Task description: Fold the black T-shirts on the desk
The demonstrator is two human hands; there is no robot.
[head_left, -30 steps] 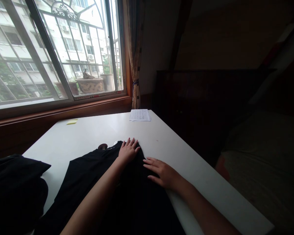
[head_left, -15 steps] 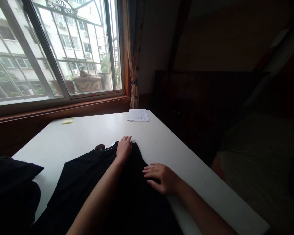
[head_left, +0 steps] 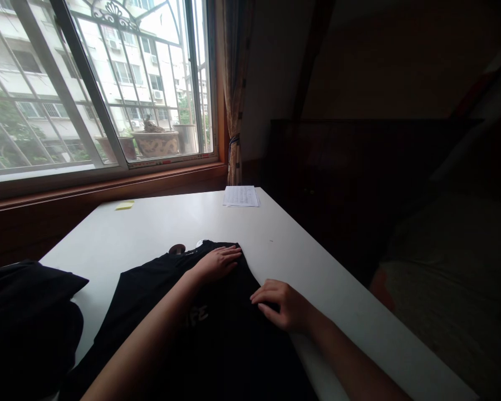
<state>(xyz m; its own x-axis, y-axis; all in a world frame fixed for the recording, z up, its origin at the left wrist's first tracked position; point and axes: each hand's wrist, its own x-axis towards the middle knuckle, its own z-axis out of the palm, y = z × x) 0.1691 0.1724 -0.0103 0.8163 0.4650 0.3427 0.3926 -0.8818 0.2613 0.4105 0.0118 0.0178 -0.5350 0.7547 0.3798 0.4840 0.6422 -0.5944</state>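
A black garment [head_left: 158,301] with pale lettering lies spread on the white table [head_left: 150,223]. My left hand [head_left: 217,262] rests flat on its far right corner, fingers stretched out and pointing right. My right hand [head_left: 281,306] sits at the garment's right edge with the fingers curled down onto the cloth, pinching the edge of it. A small brown round thing [head_left: 176,249] and a white tag show at the garment's far edge.
A second dark cloth heap [head_left: 25,323] lies at the table's left end. A printed sheet [head_left: 241,196] and a yellow sticky note [head_left: 124,205] lie at the far side under the window. A bed [head_left: 455,278] stands to the right.
My left hand has turned from pointing away to pointing right on the cloth. My right hand's fingers have curled from flat into a grip at the garment's edge.
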